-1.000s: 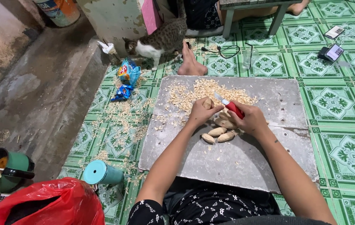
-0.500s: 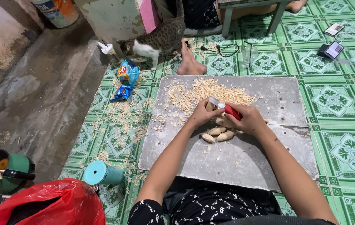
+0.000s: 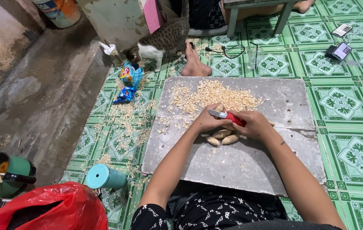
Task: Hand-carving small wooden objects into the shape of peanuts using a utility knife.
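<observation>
I had both hands working over the grey slab (image 3: 275, 106) that lay on the green tiled floor (image 3: 352, 140). My right hand (image 3: 256, 124) was closed round the red-handled knife (image 3: 228, 116), and my left hand (image 3: 209, 121) was curled shut on a pale wooden piece (image 3: 219, 107), of which only a tip showed above the fingers.

To carve well here, I judged the cuts should stay shallow and run away from the left thumb, with the piece braced firmly and turned little by little, so that the shavings came off thin and the blade did not bite and slip.

The knife's long axis ran nearly level across the view, slightly tilted: the handle sat in my right palm and the pale blade pointed out to my left, across the top of the left hand. The piece in my left hand seemed to stand roughly crosswise to the blade, its visible end pointing away from me, though most of it was hidden and I could not tell its full lie.

Just below my hands, three finished pale pieces (image 3: 224, 136) lay together on the slab. A heap of shavings (image 3: 215, 96) spread beyond my hands, and a tabby cat (image 3: 162, 40) stood past the slab's far corner.
</observation>
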